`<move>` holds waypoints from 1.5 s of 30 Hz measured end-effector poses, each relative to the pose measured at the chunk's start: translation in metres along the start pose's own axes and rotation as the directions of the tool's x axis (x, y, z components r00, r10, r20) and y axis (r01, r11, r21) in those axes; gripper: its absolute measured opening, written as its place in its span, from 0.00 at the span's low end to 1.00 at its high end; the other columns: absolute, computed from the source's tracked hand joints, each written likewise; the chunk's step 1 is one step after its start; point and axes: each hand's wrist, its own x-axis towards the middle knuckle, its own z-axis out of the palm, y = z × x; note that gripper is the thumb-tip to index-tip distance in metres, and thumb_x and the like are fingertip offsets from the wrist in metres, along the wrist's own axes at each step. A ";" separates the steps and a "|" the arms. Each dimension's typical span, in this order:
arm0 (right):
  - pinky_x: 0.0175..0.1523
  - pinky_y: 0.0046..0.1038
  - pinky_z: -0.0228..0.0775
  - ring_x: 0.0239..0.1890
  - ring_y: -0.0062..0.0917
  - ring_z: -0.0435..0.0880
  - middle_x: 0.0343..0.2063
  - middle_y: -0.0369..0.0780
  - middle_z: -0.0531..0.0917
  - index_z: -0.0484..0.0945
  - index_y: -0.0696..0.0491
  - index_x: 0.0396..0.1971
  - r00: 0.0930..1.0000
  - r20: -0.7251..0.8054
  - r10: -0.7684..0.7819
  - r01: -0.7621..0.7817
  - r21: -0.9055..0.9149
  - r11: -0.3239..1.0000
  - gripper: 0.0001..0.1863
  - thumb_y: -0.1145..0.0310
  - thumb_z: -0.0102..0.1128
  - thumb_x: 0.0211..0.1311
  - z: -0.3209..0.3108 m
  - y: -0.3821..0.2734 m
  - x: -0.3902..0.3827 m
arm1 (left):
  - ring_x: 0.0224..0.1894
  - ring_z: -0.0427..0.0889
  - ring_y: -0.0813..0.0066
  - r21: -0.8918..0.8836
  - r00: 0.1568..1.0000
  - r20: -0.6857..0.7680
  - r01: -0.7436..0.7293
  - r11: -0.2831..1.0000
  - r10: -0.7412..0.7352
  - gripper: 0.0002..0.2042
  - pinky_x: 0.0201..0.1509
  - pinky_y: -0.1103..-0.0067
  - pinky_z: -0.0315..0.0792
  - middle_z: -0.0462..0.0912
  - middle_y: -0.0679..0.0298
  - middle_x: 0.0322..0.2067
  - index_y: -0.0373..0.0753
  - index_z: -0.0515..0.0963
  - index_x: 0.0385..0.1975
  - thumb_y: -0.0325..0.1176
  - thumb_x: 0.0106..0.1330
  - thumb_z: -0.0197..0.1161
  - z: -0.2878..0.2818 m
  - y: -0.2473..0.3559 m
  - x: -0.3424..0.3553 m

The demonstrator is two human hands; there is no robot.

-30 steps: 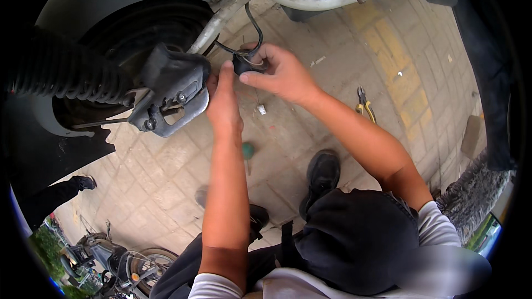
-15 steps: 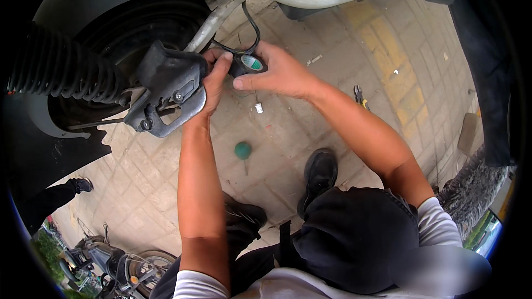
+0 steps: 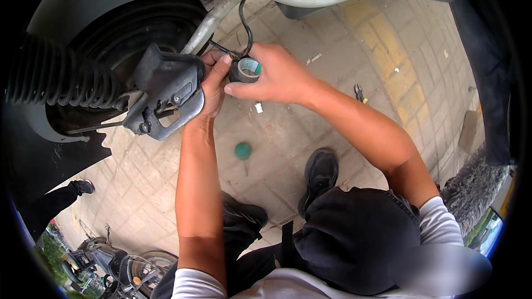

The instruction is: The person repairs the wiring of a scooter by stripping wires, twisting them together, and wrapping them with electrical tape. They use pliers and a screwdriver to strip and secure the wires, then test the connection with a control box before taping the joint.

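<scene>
A roll of black electrical tape [image 3: 242, 79], with a green and white inner core, is gripped between the thumb and fingers of my right hand [image 3: 280, 75]. Just to its left, my left hand [image 3: 213, 80] pinches a black cable [image 3: 247, 29] where thin coloured wires show. That cable hangs in a loop from the vehicle frame [image 3: 213, 22]. Both hands are close together, the tape roll right beside the pinched wires. A dark plastic and metal bracket [image 3: 169, 86] partly covers my left hand, and its fingertips are partly hidden.
A wheel [image 3: 138, 33] and a black coil spring [image 3: 66, 72] stand at the left. On the paving lie pliers [image 3: 359, 93], a small white piece [image 3: 259, 107] and a green ball-shaped thing [image 3: 243, 150]. Another person's shoe [image 3: 85, 187] and a parked motorbike [image 3: 116, 266] are lower left.
My right hand has shifted slightly left and turned the tape roll, so its open core now shows more. My left hand keeps its pinch on the cable.
</scene>
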 end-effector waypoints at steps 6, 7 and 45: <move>0.38 0.39 0.74 0.32 0.44 0.81 0.26 0.49 0.79 0.76 0.61 0.31 0.972 -0.084 -0.221 0.167 -0.418 0.893 0.26 0.52 0.70 0.42 0.004 0.003 0.002 | 0.34 0.79 0.80 -0.140 0.995 -0.032 -0.099 0.985 0.095 0.06 0.41 0.82 0.72 0.81 0.65 0.32 0.38 0.74 0.32 0.33 0.68 0.57 0.009 -0.014 0.001; 0.37 0.40 0.74 0.32 0.43 0.81 0.25 0.48 0.79 0.76 0.61 0.29 0.967 -0.084 -0.239 0.174 -0.469 0.866 0.26 0.51 0.69 0.42 0.004 0.002 0.002 | 0.35 0.79 0.80 -0.178 0.994 -0.047 -0.105 0.978 0.098 0.06 0.42 0.81 0.72 0.81 0.65 0.32 0.38 0.74 0.32 0.33 0.69 0.57 0.012 -0.017 0.000; 0.52 0.28 0.70 0.44 0.28 0.79 0.46 0.44 0.80 0.73 0.63 0.50 0.917 -0.223 0.330 -0.237 0.360 0.902 0.23 0.64 0.64 0.60 -0.023 0.005 -0.054 | 0.30 0.72 0.76 -0.241 0.997 -0.074 0.000 0.971 -0.018 0.09 0.37 0.79 0.68 0.74 0.67 0.27 0.38 0.75 0.34 0.38 0.70 0.57 0.025 -0.012 -0.020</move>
